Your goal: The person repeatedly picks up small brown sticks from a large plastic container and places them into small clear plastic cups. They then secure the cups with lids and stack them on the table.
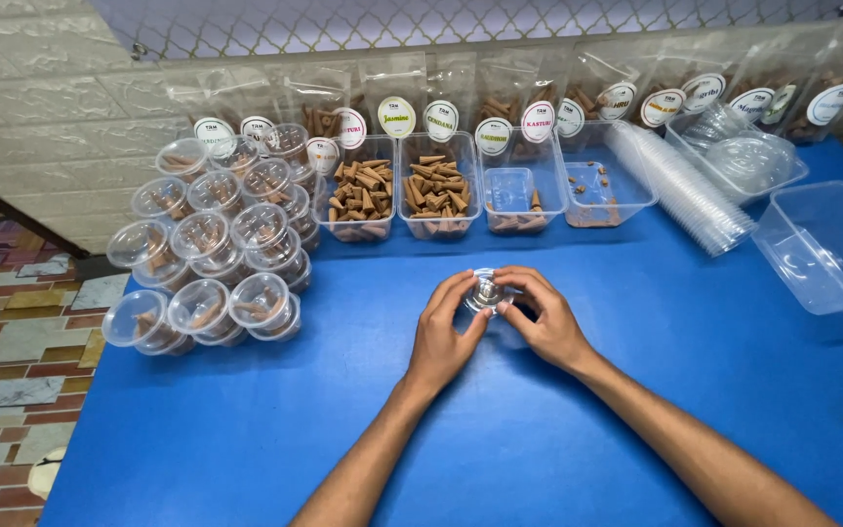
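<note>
Many small lidded clear cups [209,263] holding brown cones sit stacked at the left of a blue worktop [246,439], and beside them, along the back, stand four clear tubs [361,200] of brown cones in front of a row of labelled pouches [500,93]. At the centre, the left hand [443,337] and right hand [544,322] meet on one small clear cup [485,291], fingers curled closed around its sides and rim, holding it just above the worktop. Further right lie a sleeve of stacked clear lids [680,190] and an empty clear box [826,246].
</note>
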